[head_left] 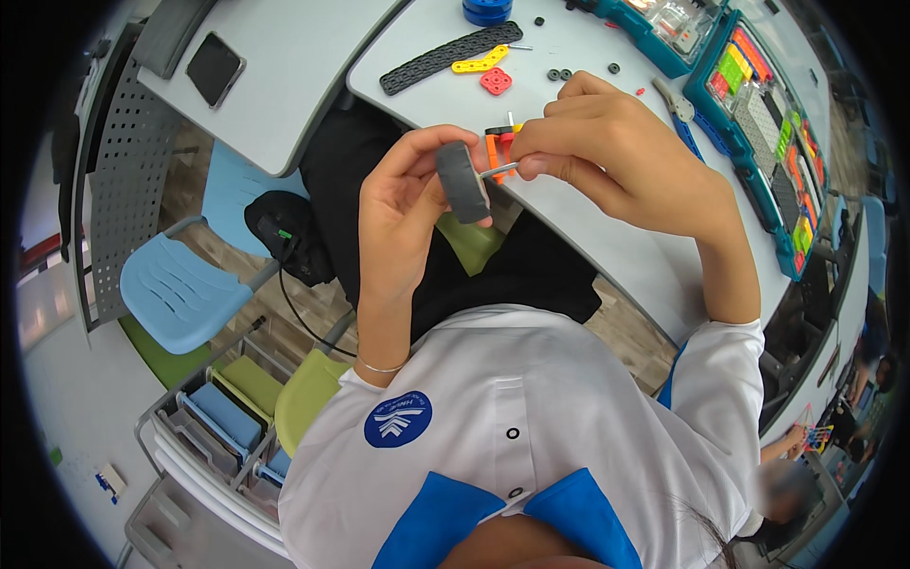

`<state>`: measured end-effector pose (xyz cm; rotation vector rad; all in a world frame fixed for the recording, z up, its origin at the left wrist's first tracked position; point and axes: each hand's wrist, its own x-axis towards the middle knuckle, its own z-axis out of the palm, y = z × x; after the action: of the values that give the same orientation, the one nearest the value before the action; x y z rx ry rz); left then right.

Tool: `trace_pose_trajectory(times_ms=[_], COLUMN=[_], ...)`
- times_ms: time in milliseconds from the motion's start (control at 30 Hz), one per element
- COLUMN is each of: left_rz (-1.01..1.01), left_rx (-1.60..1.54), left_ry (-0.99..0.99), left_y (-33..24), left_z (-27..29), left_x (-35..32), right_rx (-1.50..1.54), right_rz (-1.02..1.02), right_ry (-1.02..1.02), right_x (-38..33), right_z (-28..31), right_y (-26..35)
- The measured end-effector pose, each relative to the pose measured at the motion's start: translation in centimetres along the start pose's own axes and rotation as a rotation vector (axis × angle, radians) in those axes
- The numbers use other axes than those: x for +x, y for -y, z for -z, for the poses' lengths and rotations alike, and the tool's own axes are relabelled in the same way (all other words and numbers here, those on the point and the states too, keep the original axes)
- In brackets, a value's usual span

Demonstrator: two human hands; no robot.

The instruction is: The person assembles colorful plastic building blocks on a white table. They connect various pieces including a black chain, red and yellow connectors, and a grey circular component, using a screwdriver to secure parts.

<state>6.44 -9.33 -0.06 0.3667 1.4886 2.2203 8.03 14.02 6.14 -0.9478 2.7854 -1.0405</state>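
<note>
My left hand point(403, 204) grips a dark grey wheel point(463, 182) between thumb and fingers, held over the table's near edge. A thin metal axle point(500, 172) sticks out of the wheel toward my right hand point(607, 152), which pinches it together with a small orange and yellow plastic part point(500, 144). Both hands meet in front of my chest, above my dark trousers.
On the grey table point(588, 237) lie a long black perforated strip point(445, 59), a yellow strip point(481, 63), a red square plate point(495, 82), black washers point(559, 74) and a blue round piece point(486, 9). Teal parts trays point(758, 133) sit right. Blue chair point(180, 284) stands left.
</note>
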Motion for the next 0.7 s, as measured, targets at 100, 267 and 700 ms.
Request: trace_pose_trajectory(times_ms=[100,267,700], left_rz=[-0.086,-0.215,-0.071], left_rx=[-0.426,-0.124,0.319], left_ry=[0.071,-0.208,0.004], left_y=[0.7,-1.3,-2.4], left_z=[2.0,4.6,-2.3], left_x=[0.2,0.7,4.4], right_rx=[-0.032,0.107,-0.273], right_rz=[-0.031,-0.326,-0.328], right_ry=[-0.032,-0.154,-0.133], right_x=[-0.9,-2.5,-2.3], right_z=[1.2,6.3,7.2], right_y=[-0.5,-1.5,-3.4])
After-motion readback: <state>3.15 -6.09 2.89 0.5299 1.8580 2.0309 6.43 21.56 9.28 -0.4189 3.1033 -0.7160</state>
